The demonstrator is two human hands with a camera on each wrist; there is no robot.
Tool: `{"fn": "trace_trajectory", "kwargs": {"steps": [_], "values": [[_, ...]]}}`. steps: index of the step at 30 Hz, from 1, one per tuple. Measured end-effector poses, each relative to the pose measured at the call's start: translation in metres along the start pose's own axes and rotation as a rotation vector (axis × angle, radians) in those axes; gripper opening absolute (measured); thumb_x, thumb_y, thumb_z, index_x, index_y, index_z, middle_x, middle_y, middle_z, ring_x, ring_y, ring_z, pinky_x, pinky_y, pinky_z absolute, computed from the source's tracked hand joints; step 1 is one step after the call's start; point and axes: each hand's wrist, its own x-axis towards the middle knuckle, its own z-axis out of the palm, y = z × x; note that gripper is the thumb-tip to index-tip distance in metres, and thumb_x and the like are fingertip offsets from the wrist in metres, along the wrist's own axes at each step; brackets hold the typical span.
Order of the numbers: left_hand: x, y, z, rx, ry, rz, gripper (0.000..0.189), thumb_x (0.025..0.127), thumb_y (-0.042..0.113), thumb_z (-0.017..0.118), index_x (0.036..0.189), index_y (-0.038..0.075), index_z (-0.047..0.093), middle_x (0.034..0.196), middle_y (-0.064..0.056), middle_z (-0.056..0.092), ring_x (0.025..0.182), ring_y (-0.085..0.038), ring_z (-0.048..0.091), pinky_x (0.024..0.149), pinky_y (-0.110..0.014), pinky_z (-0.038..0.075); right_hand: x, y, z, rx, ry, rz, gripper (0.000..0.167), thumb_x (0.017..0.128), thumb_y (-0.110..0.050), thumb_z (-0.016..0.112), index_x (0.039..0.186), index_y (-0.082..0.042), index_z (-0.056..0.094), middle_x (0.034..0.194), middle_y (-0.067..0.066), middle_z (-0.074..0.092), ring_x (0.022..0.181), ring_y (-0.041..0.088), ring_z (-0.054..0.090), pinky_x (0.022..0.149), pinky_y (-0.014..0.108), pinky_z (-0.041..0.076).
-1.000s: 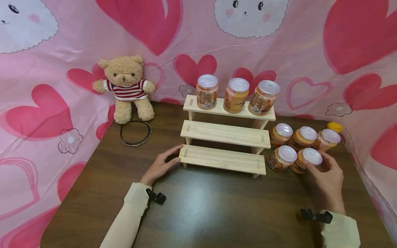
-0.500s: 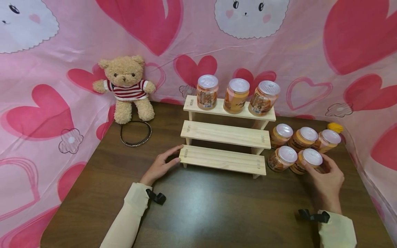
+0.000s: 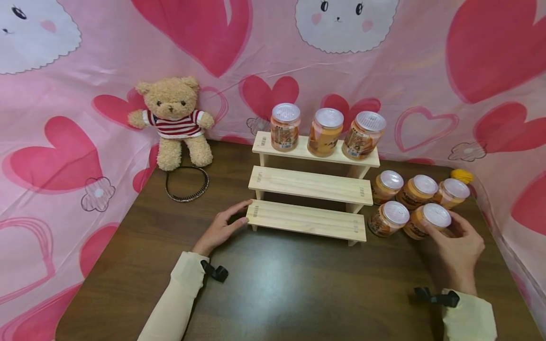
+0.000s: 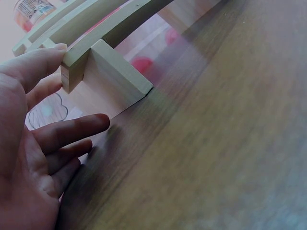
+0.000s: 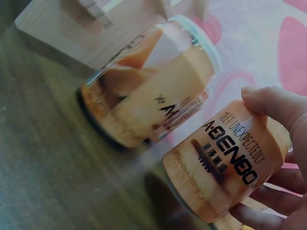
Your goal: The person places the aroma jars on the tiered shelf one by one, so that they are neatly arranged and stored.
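Note:
My right hand (image 3: 458, 244) grips a lidded jar (image 5: 220, 160) with an orange printed label, thumb on one side and fingers on the other. This jar is the front right one of a group beside the rack; in the right wrist view a neighbouring jar (image 5: 148, 86) stands close to it. Whether its base touches the table is hard to tell. My left hand (image 3: 220, 230) touches the left end of the lowest step of a three-step wooden rack (image 3: 304, 218) with thumb and index finger; its other fingers (image 4: 72, 132) extend loosely below. Three similar jars (image 3: 325, 137) stand on the top step.
Several more jars (image 3: 417, 192) stand right of the rack, near a yellow ball (image 3: 462, 176). A teddy bear (image 3: 172, 123) sits at the back left, with a dark headband (image 3: 187, 196) before it. A pink heart-patterned cloth (image 3: 384, 76) hangs behind the brown table (image 3: 273, 289).
My right hand and the gripped jar have shifted slightly to the right, widening the space from the jar on its left. The left hand and rack have stayed put.

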Motion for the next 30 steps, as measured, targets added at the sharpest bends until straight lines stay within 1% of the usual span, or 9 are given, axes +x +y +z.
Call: {"fn": "trace_trajectory", "kwargs": {"steps": [7, 9, 16, 18, 20, 24, 26, 27, 30], "values": [[0.0, 0.001, 0.001, -0.005, 0.011, 0.006, 0.049, 0.1, 0.015, 0.061, 0.147, 0.01, 0.051, 0.149, -0.018, 0.053, 0.137, -0.038, 0.05, 0.113, -0.06, 0.034, 0.003, -0.014, -0.007, -0.012, 0.051, -0.096, 0.048, 0.068, 0.005, 0.087, 0.113, -0.009, 0.075, 0.083, -0.029, 0.067, 0.071, -0.013, 0.064, 0.065, 0.003, 0.048], [0.0, 0.0, 0.0, -0.002, 0.006, 0.006, 0.049, 0.1, 0.015, 0.061, 0.148, 0.01, 0.05, 0.15, -0.019, 0.052, 0.138, -0.038, 0.05, 0.113, -0.06, 0.034, 0.004, -0.018, -0.009, -0.004, 0.057, -0.103, 0.048, 0.069, 0.006, 0.086, 0.113, -0.009, 0.075, 0.084, -0.028, 0.068, 0.071, -0.012, 0.064, 0.066, 0.003, 0.048], [0.0, -0.002, 0.001, 0.003, 0.007, 0.012, 0.05, 0.101, 0.014, 0.06, 0.149, 0.01, 0.049, 0.151, -0.018, 0.051, 0.138, -0.038, 0.049, 0.114, -0.059, 0.034, 0.007, -0.038, -0.017, 0.113, 0.049, -0.121, 0.047, 0.069, 0.012, 0.083, 0.113, -0.005, 0.075, 0.089, -0.019, 0.072, 0.075, -0.005, 0.065, 0.07, 0.004, 0.049], [0.0, -0.003, 0.001, 0.003, 0.008, 0.01, 0.05, 0.101, 0.014, 0.06, 0.149, 0.01, 0.049, 0.151, -0.018, 0.051, 0.138, -0.038, 0.049, 0.114, -0.059, 0.034, 0.006, -0.045, -0.017, 0.099, 0.055, -0.137, 0.047, 0.07, 0.011, 0.083, 0.113, -0.005, 0.075, 0.089, -0.02, 0.072, 0.075, -0.006, 0.065, 0.07, 0.003, 0.049], [0.0, -0.003, 0.001, 0.004, 0.008, 0.009, 0.05, 0.101, 0.014, 0.06, 0.149, 0.01, 0.049, 0.15, -0.019, 0.051, 0.138, -0.038, 0.049, 0.114, -0.059, 0.034, 0.006, -0.051, -0.018, 0.131, 0.058, -0.152, 0.048, 0.068, 0.013, 0.082, 0.113, -0.004, 0.075, 0.089, -0.019, 0.073, 0.074, -0.005, 0.066, 0.069, 0.004, 0.05], [0.0, -0.002, 0.001, 0.006, 0.006, 0.01, 0.05, 0.101, 0.015, 0.06, 0.149, 0.01, 0.049, 0.15, -0.019, 0.052, 0.138, -0.037, 0.049, 0.113, -0.059, 0.034, 0.006, -0.064, -0.017, 0.29, 0.033, -0.186, 0.05, 0.065, 0.019, 0.08, 0.112, 0.004, 0.074, 0.091, -0.009, 0.077, 0.074, 0.001, 0.068, 0.069, 0.007, 0.052], [0.0, -0.002, 0.0, 0.006, 0.004, 0.008, 0.05, 0.101, 0.015, 0.06, 0.149, 0.01, 0.048, 0.149, -0.019, 0.052, 0.138, -0.037, 0.049, 0.113, -0.059, 0.035, 0.006, -0.07, -0.016, 0.313, 0.026, -0.206, 0.05, 0.063, 0.021, 0.08, 0.111, 0.006, 0.073, 0.091, -0.007, 0.077, 0.075, 0.002, 0.069, 0.069, 0.007, 0.052], [0.0, -0.002, 0.0, 0.006, 0.003, 0.007, 0.05, 0.101, 0.015, 0.059, 0.149, 0.01, 0.048, 0.149, -0.019, 0.052, 0.138, -0.037, 0.05, 0.113, -0.059, 0.035, 0.006, -0.073, -0.016, 0.301, 0.024, -0.217, 0.05, 0.063, 0.02, 0.081, 0.111, 0.007, 0.073, 0.092, -0.007, 0.078, 0.075, 0.001, 0.069, 0.069, 0.007, 0.052], [0.0, -0.002, 0.0, 0.007, 0.001, 0.005, 0.05, 0.101, 0.016, 0.059, 0.149, 0.011, 0.048, 0.15, -0.018, 0.052, 0.137, -0.038, 0.05, 0.113, -0.059, 0.035, 0.005, -0.084, -0.015, 0.183, 0.034, -0.238, 0.051, 0.064, 0.016, 0.083, 0.113, 0.003, 0.074, 0.093, -0.013, 0.077, 0.078, -0.002, 0.069, 0.072, 0.007, 0.052]]}}
